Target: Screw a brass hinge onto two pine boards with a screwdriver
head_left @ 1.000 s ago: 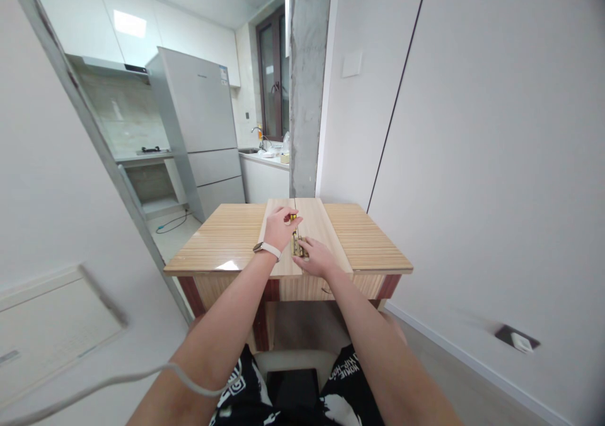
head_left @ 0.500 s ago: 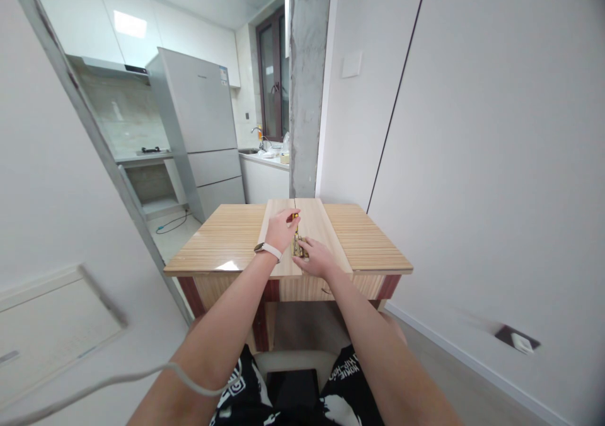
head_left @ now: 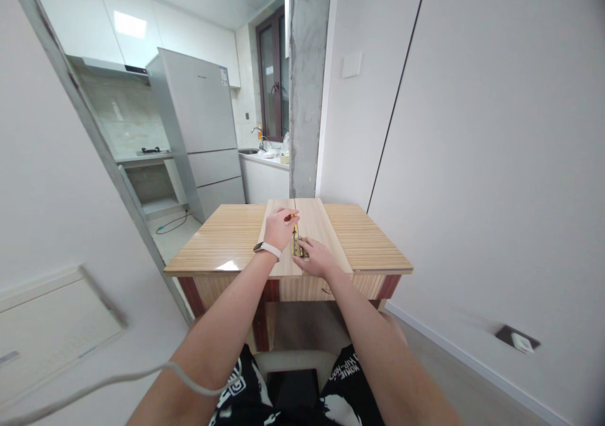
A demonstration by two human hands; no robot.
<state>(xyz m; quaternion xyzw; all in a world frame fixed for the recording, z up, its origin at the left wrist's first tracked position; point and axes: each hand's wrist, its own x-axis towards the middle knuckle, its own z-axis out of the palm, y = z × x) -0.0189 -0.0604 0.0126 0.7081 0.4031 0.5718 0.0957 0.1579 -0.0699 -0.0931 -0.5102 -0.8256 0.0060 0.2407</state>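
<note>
Left grip: my left hand [head_left: 278, 227] closed on a yellow-handled screwdriver [head_left: 294, 223], tip down.
Right grip: my right hand [head_left: 316, 257] pressing flat on the brass hinge [head_left: 297, 247], open.
Worktop [head_left: 227, 237]: both arms outstretched over it.

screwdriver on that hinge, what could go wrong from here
1. The left hand holds a small yellow-handled screwdriver right above the brass hinge, and the right hand presses the hinge down beside the tip. A slip could jab those fingers.
2. The hinge bridges the seam between two loose boards lying on the table. If they shift apart, the hinge may end up crooked.
3. The boards reach the table's near edge, so a hard push might tip them.
</note>
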